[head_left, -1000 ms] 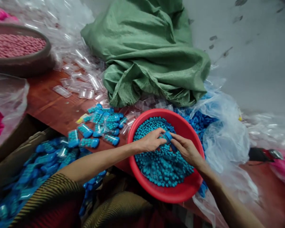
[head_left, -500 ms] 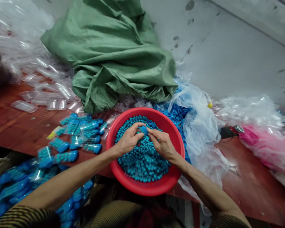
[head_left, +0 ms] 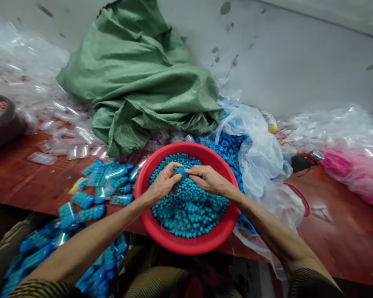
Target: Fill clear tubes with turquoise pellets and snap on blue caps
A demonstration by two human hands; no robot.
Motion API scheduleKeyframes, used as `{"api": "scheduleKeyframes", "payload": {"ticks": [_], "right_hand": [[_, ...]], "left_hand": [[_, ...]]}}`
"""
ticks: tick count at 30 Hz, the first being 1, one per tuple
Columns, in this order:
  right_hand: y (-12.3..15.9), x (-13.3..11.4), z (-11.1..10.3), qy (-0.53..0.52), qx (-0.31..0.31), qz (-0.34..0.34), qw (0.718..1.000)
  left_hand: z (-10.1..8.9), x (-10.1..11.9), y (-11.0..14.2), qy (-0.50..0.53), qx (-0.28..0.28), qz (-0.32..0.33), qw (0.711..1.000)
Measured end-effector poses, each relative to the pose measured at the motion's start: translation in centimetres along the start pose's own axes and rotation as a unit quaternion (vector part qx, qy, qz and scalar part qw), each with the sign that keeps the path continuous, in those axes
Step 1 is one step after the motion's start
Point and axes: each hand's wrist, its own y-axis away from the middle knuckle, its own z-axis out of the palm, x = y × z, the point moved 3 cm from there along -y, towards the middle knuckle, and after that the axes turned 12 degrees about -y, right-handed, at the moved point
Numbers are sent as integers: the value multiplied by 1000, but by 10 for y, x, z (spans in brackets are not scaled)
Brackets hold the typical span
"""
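Over the beads, my left hand [head_left: 164,183] is closed around a small piece with a blue cap [head_left: 182,172] facing right; its lower part is mostly hidden by my fingers. Thumb and forefinger of my right hand [head_left: 209,179] pinch the cap's right side. Both hands are above a red basin [head_left: 189,247] that holds many strung teal beads [head_left: 189,219]. To the left on the table lie several clear plastic bottles [head_left: 96,176] with blue caps and teal beads inside.
A green woven sack [head_left: 143,78] stands behind the basin. Loose blue caps [head_left: 228,147] lie by a translucent plastic bag [head_left: 257,153]. Empty clear bottles [head_left: 62,136] and a bowl of pink beads [head_left: 3,128] are at left. More filled bottles [head_left: 34,256] are heaped below the table edge.
The view has shifted slightly, bringing the bowl of pink beads further in. My hands stay together at the blue cap, the right one now lying flatter.
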Motion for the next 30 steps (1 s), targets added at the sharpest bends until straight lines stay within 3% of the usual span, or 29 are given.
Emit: {"api": "scheduleKeyframes", "payload": {"ticks": [7, 10, 13, 15, 19, 21, 26, 30], "right_hand": [[6, 1, 7, 81, 100, -17, 992], [12, -1, 11, 119, 96, -46, 987], [18, -2, 14, 172, 75, -84, 979], [20, 0, 14, 157, 76, -88, 981], [17, 7, 6, -23, 112, -2, 993], [13, 8, 3, -60, 109, 34, 992], [16, -4, 6, 82, 90, -62, 991], [22, -5, 13, 164, 66, -121, 977]], "left_hand": [[5, 6, -1, 17, 20, -3, 1000], [10, 6, 0, -20, 36, 18, 999], [11, 9, 5, -132, 108, 66, 983], [11, 11, 7, -154, 125, 79, 977], [11, 11, 4, -32, 11, 30, 999], [10, 12, 3, -5, -9, 27, 1000], [7, 16, 8, -108, 77, 58, 989], [11, 17, 14, -196, 113, 86, 970]]}}
